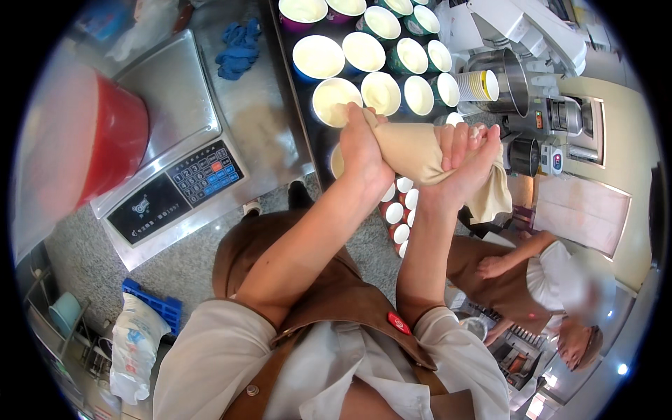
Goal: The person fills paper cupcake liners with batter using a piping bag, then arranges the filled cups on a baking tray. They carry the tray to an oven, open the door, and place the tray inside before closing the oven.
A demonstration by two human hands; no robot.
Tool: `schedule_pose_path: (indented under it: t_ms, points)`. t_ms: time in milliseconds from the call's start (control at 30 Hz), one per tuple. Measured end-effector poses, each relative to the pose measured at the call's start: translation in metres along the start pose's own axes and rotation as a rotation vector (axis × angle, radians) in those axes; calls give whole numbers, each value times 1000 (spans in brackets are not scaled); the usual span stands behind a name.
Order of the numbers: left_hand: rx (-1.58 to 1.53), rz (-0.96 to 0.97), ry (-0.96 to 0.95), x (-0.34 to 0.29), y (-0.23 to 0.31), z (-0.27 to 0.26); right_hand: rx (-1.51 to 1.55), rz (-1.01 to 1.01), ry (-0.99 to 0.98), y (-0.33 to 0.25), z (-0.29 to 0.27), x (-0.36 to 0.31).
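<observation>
Tan cloth bag [411, 148]: stretched between both hands, right by the filled cups [397, 61]; its tip is hidden behind the left hand [367, 155].
Left hand: clamped round the narrow end, some fingers out of sight.
Right hand [463, 155]: fingers together, clamped on the gathered end, loose cloth hanging below.
Cups: pale stuff inside, farthest ones cut off up top, one half hidden by the left wrist.
Red tub [119, 136]: hazy, covers part of the scale [175, 98]; can't tell if it's on it.
Co-worker [507, 280]: face blurred.
Writing: scale has a marked keypad plus white logo and lettering; red badge [399, 323] has a tiny white mark; white sack's [136, 346] print is too smudgy.
</observation>
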State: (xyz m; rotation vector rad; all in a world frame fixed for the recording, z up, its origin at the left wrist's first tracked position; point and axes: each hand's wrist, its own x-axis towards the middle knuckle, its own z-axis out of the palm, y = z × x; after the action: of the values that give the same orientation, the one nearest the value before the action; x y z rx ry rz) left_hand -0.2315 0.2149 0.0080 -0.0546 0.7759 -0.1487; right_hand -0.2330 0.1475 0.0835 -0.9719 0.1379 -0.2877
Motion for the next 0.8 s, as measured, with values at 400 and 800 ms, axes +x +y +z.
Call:
schedule_pose_path:
  t_ms: [400, 800]
  points:
    - [-31, 41, 25, -4, 0, 2, -11, -20, -15, 3, -1, 4]
    - [53, 7, -248, -34, -11, 12, 158, -93, -73, -34, -2, -10]
